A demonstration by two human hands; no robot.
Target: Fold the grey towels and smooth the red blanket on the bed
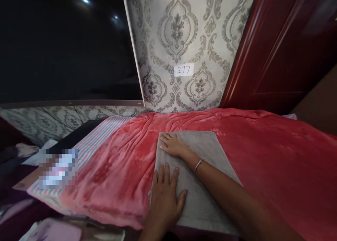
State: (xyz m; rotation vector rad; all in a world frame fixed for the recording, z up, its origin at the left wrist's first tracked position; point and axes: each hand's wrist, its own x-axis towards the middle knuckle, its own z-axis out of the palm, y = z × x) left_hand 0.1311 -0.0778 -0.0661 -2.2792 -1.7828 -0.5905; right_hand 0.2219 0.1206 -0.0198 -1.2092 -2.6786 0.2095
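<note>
A label [183, 69] reads "277"; left hand [165, 195] and right hand [174, 145], fingers [166, 174] wide, touch gray cloth [204, 144].

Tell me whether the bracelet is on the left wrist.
No, the bracelet is on the arm of the right hand, which lies on the grey cloth.

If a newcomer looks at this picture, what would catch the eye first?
Probably the bright red blanket, spread wide across the lower picture. On it lies a grey cloth, with the left hand and the right hand resting flat there. A large dark screen fills the upper left.
</note>
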